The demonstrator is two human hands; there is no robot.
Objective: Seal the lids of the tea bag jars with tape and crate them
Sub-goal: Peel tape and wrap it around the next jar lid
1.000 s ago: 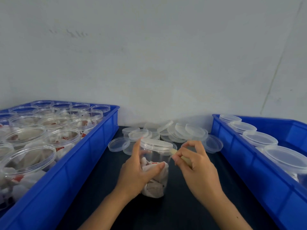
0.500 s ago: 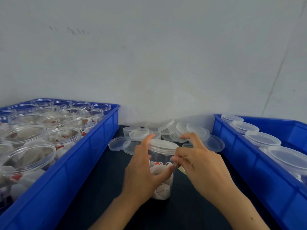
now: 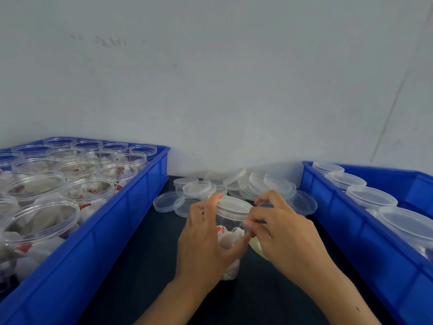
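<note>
At six o'clock, the left hand (image 3: 201,245) grips a clear round lidded jar (image 3: 230,221); the right hand's (image 3: 288,240) fingers pinch near its rim.

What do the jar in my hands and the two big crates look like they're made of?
Jar: apparently clear, glossy plastic; the tea bags show through its wall, and its lid looks slightly frosted.
Left crate and right crate: probably opaque blue moulded plastic, smooth with soft sheen.

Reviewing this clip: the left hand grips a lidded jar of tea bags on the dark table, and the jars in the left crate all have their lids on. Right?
Not quite. The head view shows the jars in the left crate standing open, without lids. The rest holds: the left hand grips the lidded jar on the dark table.
</note>
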